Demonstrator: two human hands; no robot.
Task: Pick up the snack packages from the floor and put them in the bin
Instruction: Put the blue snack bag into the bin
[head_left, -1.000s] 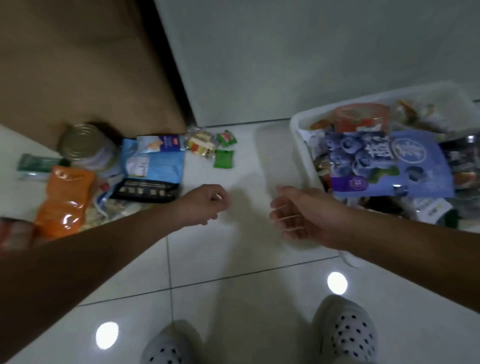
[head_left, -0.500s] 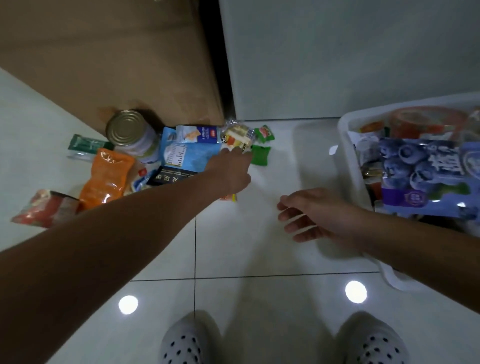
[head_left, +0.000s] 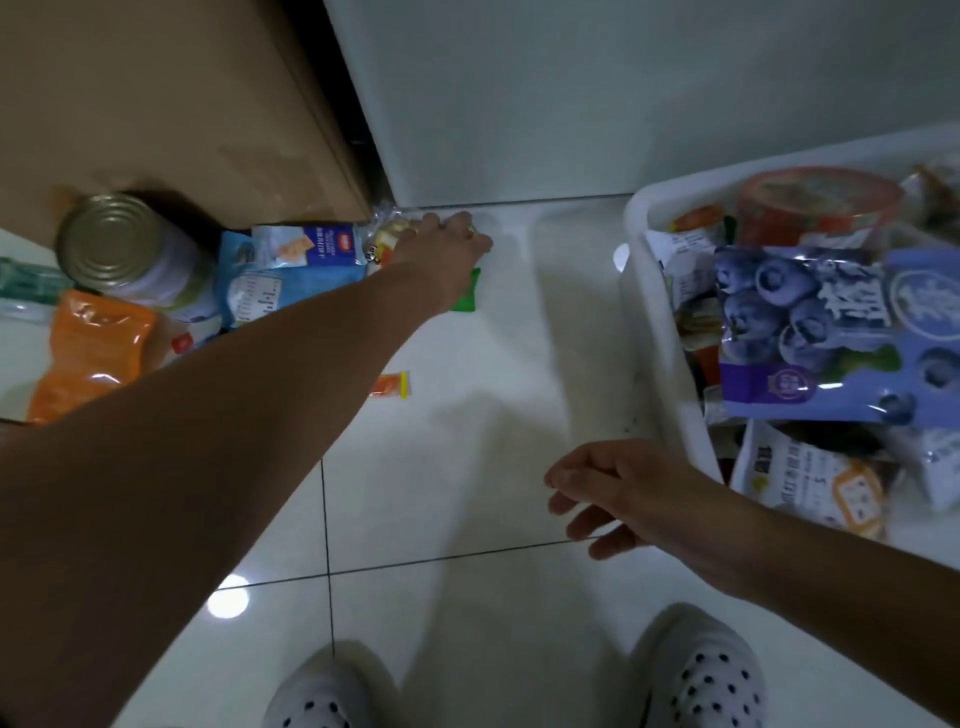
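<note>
Snack packages lie on the white tiled floor at the left: a blue cracker bag (head_left: 291, 270), an orange pouch (head_left: 88, 348), a clear packet of yellow sweets (head_left: 387, 241), a green packet (head_left: 466, 293) and a small orange sachet (head_left: 392, 384). My left hand (head_left: 447, 244) reaches palm down over the far packets by the wall. Its fingertips cover a small green packet (head_left: 474, 228), and the grip is hidden. The white bin (head_left: 660, 322) at the right holds a blueberry bag (head_left: 831, 332) and several other snacks. My right hand (head_left: 623, 488) hovers beside the bin, fingers apart, holding nothing.
A metal can (head_left: 119, 249) stands by a brown panel (head_left: 182, 104) at the upper left, with a green box (head_left: 26, 283) beside it. A pale wall (head_left: 571, 93) runs behind. My two spotted slippers (head_left: 696, 675) are at the bottom edge.
My left hand has stretched further forward, from the blue bag to the small packets by the wall. The orange sachet now shows on the floor. My right hand stayed near the bin.
</note>
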